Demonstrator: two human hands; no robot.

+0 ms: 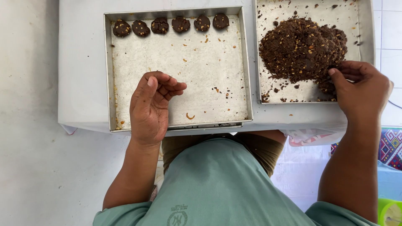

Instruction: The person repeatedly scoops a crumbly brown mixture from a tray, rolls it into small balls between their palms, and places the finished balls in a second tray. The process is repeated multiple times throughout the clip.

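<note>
— Grip status, right hand (363, 88)?
— Fingertips pinched on the near edge of the brown dough mound (302, 49) in the right tray (365, 29).
— Left hand (151, 108)?
— Hovering palm-down over the left tray (180, 62), fingers loosely curled, holding nothing. Six dough discs (171, 25) line its far edge.

Just one view, head-mounted, looking pretty much straight down over the chest at the desk (83, 62). Sits close in: both baking trays, left tray (109, 75) and right tray (366, 33), fill the upper half, with floor showing down the left side.
</note>
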